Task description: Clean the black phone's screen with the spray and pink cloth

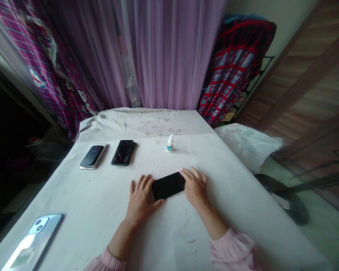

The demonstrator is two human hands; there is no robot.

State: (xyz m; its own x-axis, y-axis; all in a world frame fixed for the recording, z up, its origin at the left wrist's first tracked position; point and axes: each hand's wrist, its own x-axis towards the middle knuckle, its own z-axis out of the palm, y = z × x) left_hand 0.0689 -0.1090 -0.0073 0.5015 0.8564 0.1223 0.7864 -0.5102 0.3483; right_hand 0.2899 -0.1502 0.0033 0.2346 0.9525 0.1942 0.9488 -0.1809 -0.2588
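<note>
Grip of both hands is loose and partly open: the left hand and right hand rest at opposite ends of a black rectangular smartphone, fingers bent along its edges. It lies tilted, screen up, in the middle of the white cloth-covered counter. Beyond it stands a small white bottle with a blue label. Toward the far left corner are two phone stacks; a silvery-blue phone lies at the near left corner.
</note>
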